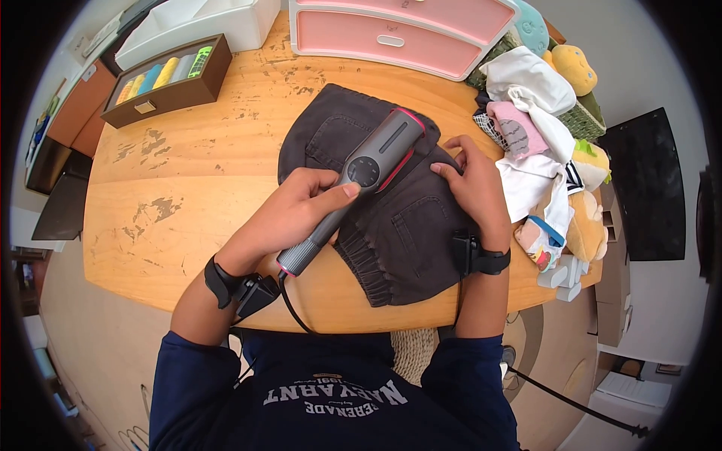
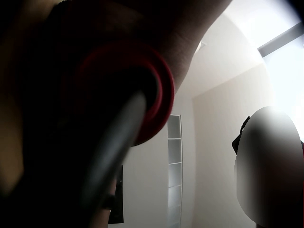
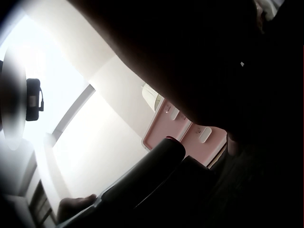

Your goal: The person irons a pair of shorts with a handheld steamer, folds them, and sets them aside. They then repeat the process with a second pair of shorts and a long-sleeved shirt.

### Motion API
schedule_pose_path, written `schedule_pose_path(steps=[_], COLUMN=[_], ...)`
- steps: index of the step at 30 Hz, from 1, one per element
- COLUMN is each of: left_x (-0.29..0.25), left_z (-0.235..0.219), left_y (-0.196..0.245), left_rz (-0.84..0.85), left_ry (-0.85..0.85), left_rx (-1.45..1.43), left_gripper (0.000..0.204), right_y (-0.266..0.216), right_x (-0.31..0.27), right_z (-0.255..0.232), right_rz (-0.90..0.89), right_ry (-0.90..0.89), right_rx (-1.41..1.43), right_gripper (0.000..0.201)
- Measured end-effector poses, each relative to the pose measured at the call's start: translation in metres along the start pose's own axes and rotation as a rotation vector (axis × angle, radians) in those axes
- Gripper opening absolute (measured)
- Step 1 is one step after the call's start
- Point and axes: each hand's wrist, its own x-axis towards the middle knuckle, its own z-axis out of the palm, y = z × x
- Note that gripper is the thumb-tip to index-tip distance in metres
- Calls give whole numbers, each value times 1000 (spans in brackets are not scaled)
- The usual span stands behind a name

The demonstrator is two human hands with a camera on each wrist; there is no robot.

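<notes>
Iron (image 1: 396,143) is held over dark pants (image 1: 423,244) on counter (image 1: 188,225), contact unclear. Its handle is wrapped by left hand (image 1: 297,209), grip closed. Pants' right edge is touched by right hand (image 1: 479,189), grip partly open, fingers bent, thumb and forefinger apart.

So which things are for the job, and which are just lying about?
For the job, it seems:
- iron, in the left hand
- cord
- dark garment, right hand at its edge

Probably just lying about:
- brown box
- pink drawers
- yellow toy

Can't tell: white clothes
</notes>
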Motion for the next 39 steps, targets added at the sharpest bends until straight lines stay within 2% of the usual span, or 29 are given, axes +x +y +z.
schedule_pose_path(steps=[1,2,4,5,7,10,16,30,37,39], left_x=[0,0,0,-1,-2,-3,-1,1,-6,-9], left_z=[0,0,1,1,2,1,-12,-43,-34,-28], left_y=[0,1,2,2,2,3,3,5,8,8], left_rz=[3,-1,-1,0,1,-1,1,27,52,33], left_ry=[3,3,5,11,16,65,166,377,365,253], left_rx=[0,1,0,-3,-3,35,-2,22,-7,-69], left_gripper=[48,48,48,48,48,47,46,40,43,43], right_y=[-1,-5,-14,-20,-28,-26,-24,-24,-23,-22], right_x=[-1,-1,-2,-5,-14,-15,-14,-16,-16,-17], right_z=[1,1,5,7,11,16,13,14,15,16], right_rz=[-54,-58,-383,-387,-416,-472,-415,-426,-400,-393], right_ry=[106,107,265,266,0,-62,-137,-134,-106,-69], right_rx=[-71,-71,-78,-79,14,-113,-47,-45,-74,-89], right_gripper=[37,37,46,46,50,52,47,39,48,52])
